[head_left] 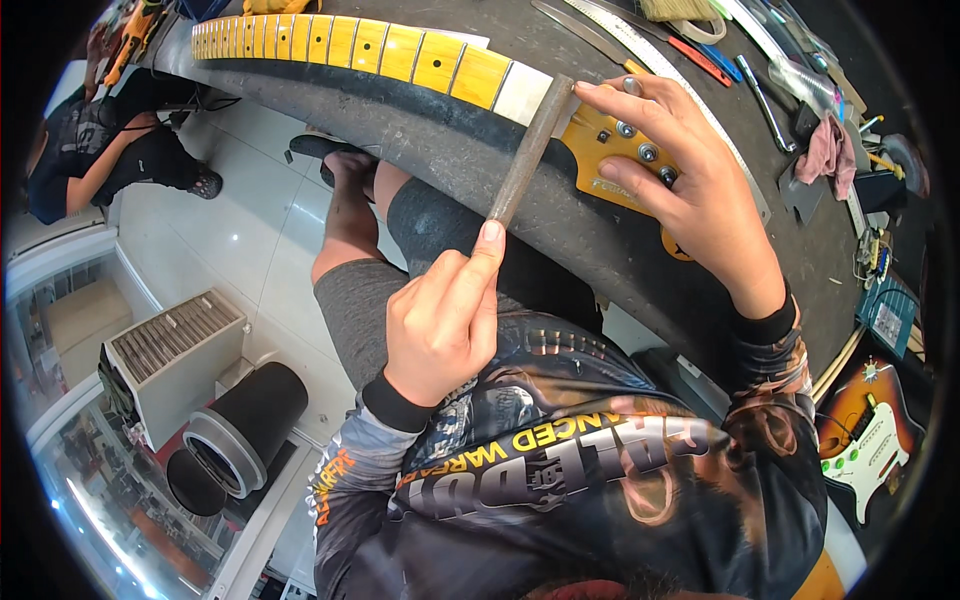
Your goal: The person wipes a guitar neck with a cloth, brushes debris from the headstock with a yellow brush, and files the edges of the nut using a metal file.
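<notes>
A yellow guitar neck [397,52] with dark frets lies along the bench, its headstock [588,145] and metal tuners under my right hand. White covering [522,93] shows on the last stretch of fingerboard. Across the neck, where it meets the headstock, sits a long, grey-brown file [532,152], slanting back toward me. My left hand [445,320] is closed around its near end, index finger stretched along it. My right hand [690,160] has its fingers spread over the headstock, with the index fingertip touching the file's far end.
A steel ruler [690,88], a red-handled tool [700,62], a brush [682,8] and a pink cloth [827,155] lie on the bench. A sunburst guitar body [870,440] stands at right. At left are another person [110,150] and a black bin [255,420].
</notes>
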`<state>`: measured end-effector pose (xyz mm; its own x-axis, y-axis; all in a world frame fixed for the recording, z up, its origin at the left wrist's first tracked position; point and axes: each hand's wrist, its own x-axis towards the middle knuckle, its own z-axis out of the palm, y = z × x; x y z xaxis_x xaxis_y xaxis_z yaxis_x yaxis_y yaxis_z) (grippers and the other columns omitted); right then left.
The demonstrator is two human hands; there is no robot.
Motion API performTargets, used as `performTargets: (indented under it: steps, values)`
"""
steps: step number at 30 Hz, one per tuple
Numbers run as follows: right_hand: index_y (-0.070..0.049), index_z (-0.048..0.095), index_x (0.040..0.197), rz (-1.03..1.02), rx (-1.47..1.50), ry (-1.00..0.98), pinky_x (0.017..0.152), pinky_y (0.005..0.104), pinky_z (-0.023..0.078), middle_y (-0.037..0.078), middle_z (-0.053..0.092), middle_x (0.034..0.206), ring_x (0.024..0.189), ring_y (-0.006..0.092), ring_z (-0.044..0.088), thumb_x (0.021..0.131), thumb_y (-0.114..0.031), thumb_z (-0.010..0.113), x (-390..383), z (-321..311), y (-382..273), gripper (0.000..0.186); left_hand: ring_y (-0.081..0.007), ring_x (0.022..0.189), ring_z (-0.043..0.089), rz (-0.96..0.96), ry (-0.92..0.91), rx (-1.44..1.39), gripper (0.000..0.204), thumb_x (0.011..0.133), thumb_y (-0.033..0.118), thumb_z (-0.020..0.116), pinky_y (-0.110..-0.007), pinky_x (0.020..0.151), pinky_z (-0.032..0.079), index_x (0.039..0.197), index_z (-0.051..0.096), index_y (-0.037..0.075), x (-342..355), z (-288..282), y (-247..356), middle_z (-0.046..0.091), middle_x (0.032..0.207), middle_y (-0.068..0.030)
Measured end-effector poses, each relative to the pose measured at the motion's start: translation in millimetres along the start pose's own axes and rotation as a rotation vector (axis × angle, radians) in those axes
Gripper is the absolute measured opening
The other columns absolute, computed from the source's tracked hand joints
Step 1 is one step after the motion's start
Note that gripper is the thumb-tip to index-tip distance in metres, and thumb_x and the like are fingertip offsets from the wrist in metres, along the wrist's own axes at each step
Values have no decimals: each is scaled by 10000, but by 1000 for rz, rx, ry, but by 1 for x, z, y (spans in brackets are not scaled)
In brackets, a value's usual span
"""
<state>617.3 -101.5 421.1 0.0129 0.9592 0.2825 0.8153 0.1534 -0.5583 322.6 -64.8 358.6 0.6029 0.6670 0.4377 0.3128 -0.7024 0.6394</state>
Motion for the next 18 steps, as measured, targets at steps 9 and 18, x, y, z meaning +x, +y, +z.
performTargets:
  steps: [9,18]
  values:
    - [-237,741,1521,25,-130,-26,1079,441,576,137,684,1477,1338,358,688,871,8,856,-2,1,-19,704,-291,615,653,-18,-34,15,591,912,-73,751,-409,569,541,1497,716,6,38,-12,21,593,796,-94]
    - [-261,753,1502,-3,-223,-11,994,428,615,122,694,1433,1264,351,722,857,-3,868,-7,-1,-31,704,-129,784,694,-101,55,-100,347,1074,-69,671,-295,758,562,1416,726,-36,76,-33,41,833,1180,-141]
